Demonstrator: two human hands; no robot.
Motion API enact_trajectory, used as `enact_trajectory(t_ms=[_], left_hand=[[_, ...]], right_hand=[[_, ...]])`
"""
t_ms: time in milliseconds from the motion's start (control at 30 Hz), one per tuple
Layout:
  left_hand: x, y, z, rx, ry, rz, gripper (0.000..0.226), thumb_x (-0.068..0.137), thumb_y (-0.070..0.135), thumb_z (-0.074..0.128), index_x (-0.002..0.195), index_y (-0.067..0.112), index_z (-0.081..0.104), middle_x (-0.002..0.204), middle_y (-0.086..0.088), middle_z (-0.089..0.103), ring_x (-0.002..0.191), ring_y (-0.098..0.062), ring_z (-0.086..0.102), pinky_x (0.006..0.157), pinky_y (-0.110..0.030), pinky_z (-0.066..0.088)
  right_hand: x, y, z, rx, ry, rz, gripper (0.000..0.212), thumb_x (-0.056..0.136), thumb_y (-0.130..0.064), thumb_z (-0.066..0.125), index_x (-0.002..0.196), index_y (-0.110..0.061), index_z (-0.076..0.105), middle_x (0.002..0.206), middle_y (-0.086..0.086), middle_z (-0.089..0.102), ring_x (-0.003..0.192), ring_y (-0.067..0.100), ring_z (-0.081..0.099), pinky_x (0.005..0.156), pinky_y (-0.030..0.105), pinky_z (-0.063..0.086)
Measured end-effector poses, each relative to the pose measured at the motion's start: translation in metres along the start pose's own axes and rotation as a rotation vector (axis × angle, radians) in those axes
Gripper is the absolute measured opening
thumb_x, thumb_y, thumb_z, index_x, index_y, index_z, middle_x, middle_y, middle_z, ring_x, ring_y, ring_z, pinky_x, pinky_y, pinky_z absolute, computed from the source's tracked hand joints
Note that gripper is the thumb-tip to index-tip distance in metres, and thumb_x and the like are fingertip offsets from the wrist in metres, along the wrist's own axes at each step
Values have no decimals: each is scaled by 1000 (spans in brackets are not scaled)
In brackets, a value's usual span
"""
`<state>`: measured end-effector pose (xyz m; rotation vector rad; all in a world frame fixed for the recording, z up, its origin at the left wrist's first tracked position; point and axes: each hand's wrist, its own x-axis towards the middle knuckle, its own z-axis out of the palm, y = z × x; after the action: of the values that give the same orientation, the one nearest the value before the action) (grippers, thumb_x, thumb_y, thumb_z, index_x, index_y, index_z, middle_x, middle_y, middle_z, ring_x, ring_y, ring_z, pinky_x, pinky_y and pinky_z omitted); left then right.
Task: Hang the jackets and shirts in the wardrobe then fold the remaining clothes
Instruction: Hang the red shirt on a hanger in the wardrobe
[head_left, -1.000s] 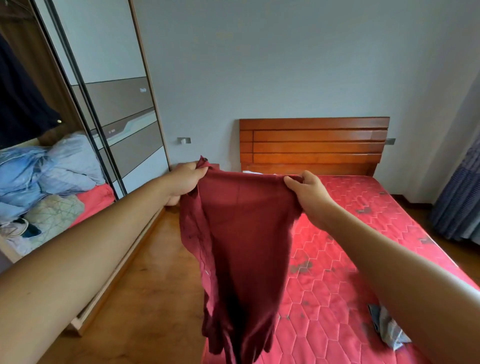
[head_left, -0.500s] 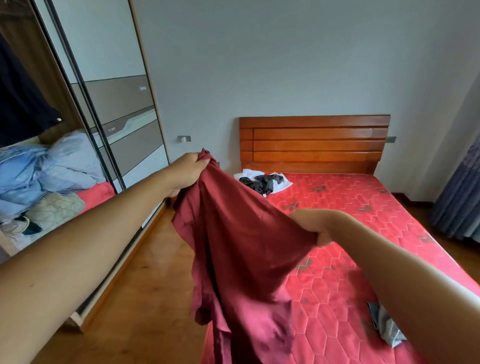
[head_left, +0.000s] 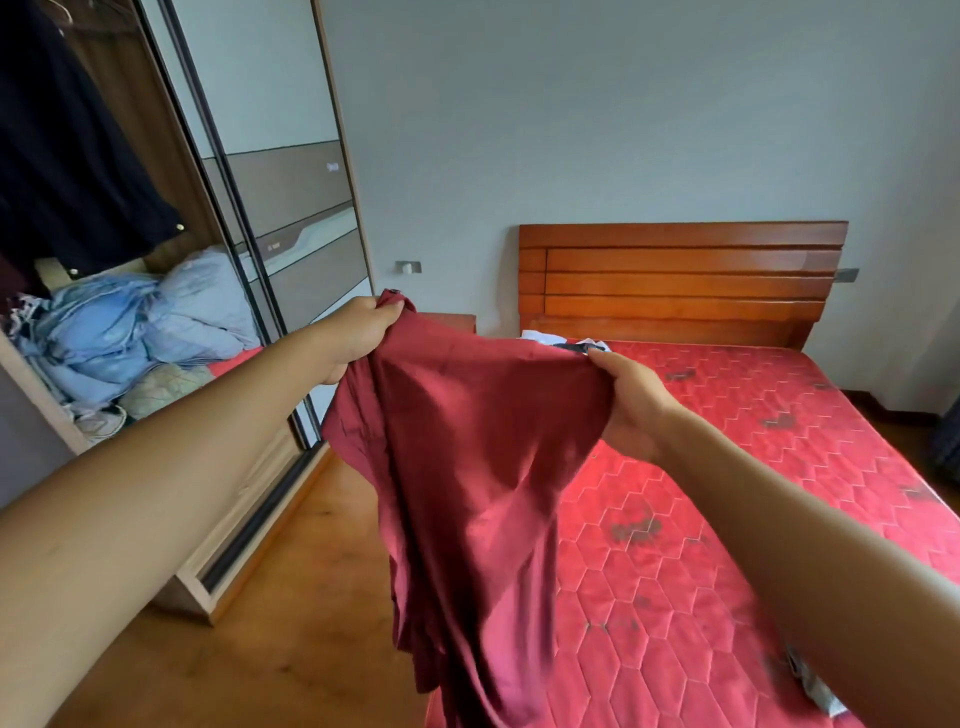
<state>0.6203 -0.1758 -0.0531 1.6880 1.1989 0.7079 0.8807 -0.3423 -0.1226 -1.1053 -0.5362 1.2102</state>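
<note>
Both hands, left hand and right hand, pinch the red shirt up, probably so it hangs flat.

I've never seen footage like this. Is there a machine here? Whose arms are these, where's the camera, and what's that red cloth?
No machine: a person wears one wide-angle camera on the head, so every picture shows their own arms. The left hand and right hand each grip the top edge of a dark red garment, hanging in the air. On the red mattress lie white and dark clothes by the headboard and a grey piece nearer. Left stands an open wardrobe holding a dark hanging garment and pale blue bedding.
</note>
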Motion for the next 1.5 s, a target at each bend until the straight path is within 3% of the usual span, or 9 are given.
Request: enact_trajectory(t_ms=[133,267,467,667,867,1000,1200,1367,1500], left_hand=[[7,-10,-23,34,14,-36,46,103,48,47,130,12,60,116,-8,68,109,-26,65,105,-44,49],[18,-13,-41,-86,-22,-77,23,104,32,54,112,13,65,93,-7,70,83,-23,68,81,-35,55],[41,-1,-58,-329,-139,-20,17,100,6,53,105,19,63,85,-3,65,62,-12,65,58,-20,56],[78,-10,-107,-404,-155,-41,24,99,6,49,102,23,66,87,-2,62,65,-14,60,57,-21,55],[103,-17,-131,-410,-242,-46,26,98,6,47,96,22,67,71,-2,57,54,-14,55,52,-23,53],[118,-13,-141,-413,-260,-23,29,97,6,46,87,22,67,71,0,60,58,-13,56,54,-22,52],[137,-5,-133,-541,-260,9,27,101,5,48,89,21,66,73,0,65,59,-11,63,59,-21,56],[136,4,-102,-563,-318,142,27,105,8,44,99,18,67,76,0,71,63,-10,68,58,-21,55],[133,13,-93,-612,-323,232,27,104,5,45,98,17,68,77,0,74,65,-11,70,61,-23,57]], right_hand=[[12,-10,0,-1,21,8,19,94,-21,57,100,-14,73,90,8,74,75,20,68,76,32,52],[28,-20,9,78,205,-169,34,61,-7,77,90,-17,63,93,16,64,82,27,62,80,38,50],[51,-22,25,66,469,-306,34,76,8,58,95,-16,72,87,8,70,82,23,62,76,33,53],[64,-36,36,87,296,-222,31,87,7,45,82,-19,60,73,2,55,52,14,48,53,25,43],[89,-28,57,-970,651,-528,8,87,-15,66,91,-23,65,83,0,64,76,22,56,64,29,42],[98,-22,67,-1326,799,-512,14,87,-34,63,100,-30,62,87,-2,63,87,26,56,77,36,46],[120,4,90,-1370,782,-458,24,90,-34,59,110,-25,67,117,11,61,116,38,50,97,46,42],[106,54,201,-1190,235,-729,45,95,-56,53,72,-17,52,66,-6,50,63,12,47,62,35,36],[109,86,246,-1196,129,-728,48,81,-71,62,94,-25,60,83,-10,60,81,13,60,69,31,46]])
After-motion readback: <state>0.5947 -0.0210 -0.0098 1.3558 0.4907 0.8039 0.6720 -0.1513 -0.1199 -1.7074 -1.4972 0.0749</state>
